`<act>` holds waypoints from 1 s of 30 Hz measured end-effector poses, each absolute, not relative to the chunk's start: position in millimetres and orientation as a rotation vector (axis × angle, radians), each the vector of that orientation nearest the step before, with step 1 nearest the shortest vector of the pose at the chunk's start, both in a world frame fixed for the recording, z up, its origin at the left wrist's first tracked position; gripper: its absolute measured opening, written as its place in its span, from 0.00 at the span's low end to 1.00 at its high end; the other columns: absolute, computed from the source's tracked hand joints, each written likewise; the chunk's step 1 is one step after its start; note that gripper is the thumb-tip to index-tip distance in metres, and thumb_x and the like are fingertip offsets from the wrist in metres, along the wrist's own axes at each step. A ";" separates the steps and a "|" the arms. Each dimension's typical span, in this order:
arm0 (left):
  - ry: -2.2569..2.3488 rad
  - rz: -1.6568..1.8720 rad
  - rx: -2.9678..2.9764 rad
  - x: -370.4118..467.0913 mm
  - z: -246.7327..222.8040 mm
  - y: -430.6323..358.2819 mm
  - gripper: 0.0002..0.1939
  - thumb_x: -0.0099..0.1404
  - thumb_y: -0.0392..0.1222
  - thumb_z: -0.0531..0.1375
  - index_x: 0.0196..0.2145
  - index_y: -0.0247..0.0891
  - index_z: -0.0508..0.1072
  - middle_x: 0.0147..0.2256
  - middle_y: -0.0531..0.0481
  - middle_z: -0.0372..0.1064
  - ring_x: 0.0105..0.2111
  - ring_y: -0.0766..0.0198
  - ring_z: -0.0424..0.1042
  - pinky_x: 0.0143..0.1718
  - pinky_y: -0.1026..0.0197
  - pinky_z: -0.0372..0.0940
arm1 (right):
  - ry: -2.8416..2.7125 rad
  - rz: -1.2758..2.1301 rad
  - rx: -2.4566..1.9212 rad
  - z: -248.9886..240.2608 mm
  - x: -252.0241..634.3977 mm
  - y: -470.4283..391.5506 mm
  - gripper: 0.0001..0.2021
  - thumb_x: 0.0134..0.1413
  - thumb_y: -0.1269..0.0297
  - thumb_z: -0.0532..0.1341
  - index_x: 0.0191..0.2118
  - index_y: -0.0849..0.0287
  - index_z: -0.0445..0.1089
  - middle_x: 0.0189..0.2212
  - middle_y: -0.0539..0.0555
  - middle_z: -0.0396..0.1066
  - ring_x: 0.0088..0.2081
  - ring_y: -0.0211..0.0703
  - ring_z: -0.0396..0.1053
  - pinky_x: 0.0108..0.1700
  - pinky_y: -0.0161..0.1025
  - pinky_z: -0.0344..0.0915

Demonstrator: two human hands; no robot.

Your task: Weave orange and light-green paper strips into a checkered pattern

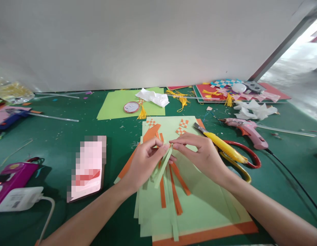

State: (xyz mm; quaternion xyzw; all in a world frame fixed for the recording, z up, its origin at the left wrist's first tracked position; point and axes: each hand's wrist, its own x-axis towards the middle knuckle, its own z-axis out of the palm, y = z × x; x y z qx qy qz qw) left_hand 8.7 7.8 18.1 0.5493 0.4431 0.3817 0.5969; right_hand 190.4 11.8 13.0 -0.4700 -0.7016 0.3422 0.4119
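Note:
My left hand (148, 160) is closed on a bunch of narrow green and orange paper strips. Several orange strips (175, 191) and a long green strip (174, 222) hang from it toward me. Thumb and forefinger of my right hand (196, 147) pinch the upper end of a light green paper strip (163, 167) beside the left fingertips. Under both hands lies a stack of pale green paper sheets (204, 212), with an orange sheet (212, 234) showing at its edges. Small orange-and-white checkered woven pieces (182, 126) rest on the stack's far part.
Right of the stack are a yellow utility knife (226, 147), red-and-yellow-handled scissors (255, 159) and a pink glue gun (247, 131) with a cord. To the left are a phone (89, 167) and a purple power strip (17, 177) with a white charger (20, 200). Behind lies a tape roll (131, 107).

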 end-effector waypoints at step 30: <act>1.182 1.257 1.650 6.7 19.7 3.7 0.09 0.68 0.39 0.58 0.28 0.40 0.68 0.32 0.53 0.68 0.35 0.66 0.67 0.39 0.65 0.63 | -1.435 1.250 -1.207 17.0 168.1 -4.2 0.08 0.52 0.62 0.65 0.26 0.59 0.74 0.22 0.48 0.72 0.24 0.34 0.62 0.28 0.33 0.61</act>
